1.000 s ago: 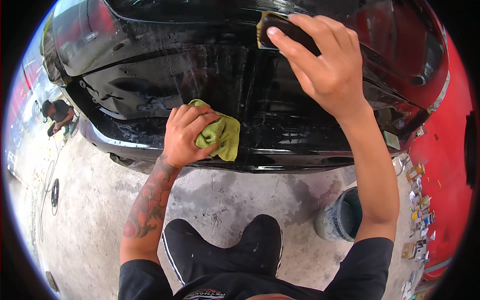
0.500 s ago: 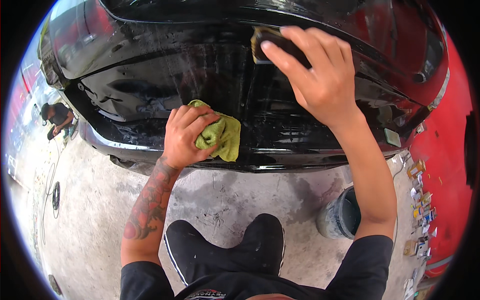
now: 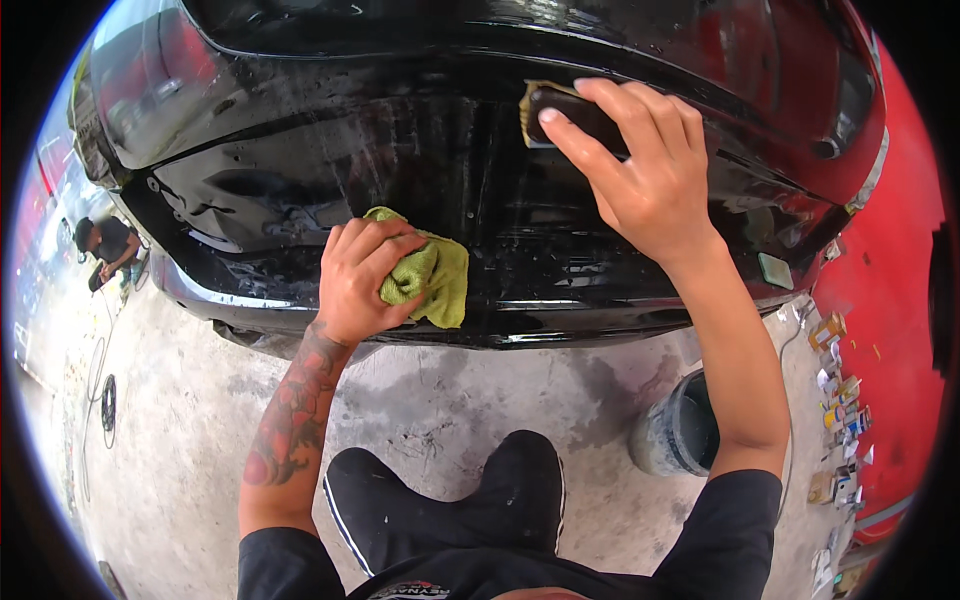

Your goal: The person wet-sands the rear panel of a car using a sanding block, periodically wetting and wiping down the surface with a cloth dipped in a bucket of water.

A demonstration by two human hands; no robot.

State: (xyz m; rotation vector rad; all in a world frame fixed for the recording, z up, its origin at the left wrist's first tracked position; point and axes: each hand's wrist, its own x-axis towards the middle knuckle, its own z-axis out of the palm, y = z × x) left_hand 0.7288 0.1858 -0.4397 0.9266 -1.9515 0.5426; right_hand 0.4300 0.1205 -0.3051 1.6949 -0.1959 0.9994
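My right hand (image 3: pixel 655 180) is closed around a dark sanding block (image 3: pixel 575 118) with a tan sheet showing at its left end. The block lies against the glossy black body panel (image 3: pixel 270 190) of a car, right of its middle. Lower on the same panel, my left hand (image 3: pixel 365 275) grips a crumpled green cloth (image 3: pixel 440 285), part of which hangs free to the right. Wet streaks and drops show on the black paint between and above my hands.
A grey-green pad (image 3: pixel 775 270) rests on the car's right lower edge. A bucket (image 3: pixel 665 435) stands on the concrete floor beneath my right arm. Cans and boxes (image 3: pixel 835 420) line the red surface at right. Another person (image 3: pixel 110 245) crouches at far left near a coiled cable (image 3: pixel 108 403).
My right hand has slid the sanding block a little toward me and to the right over the panel. The left hand stays in place with the cloth, while the whole view shifts slightly.
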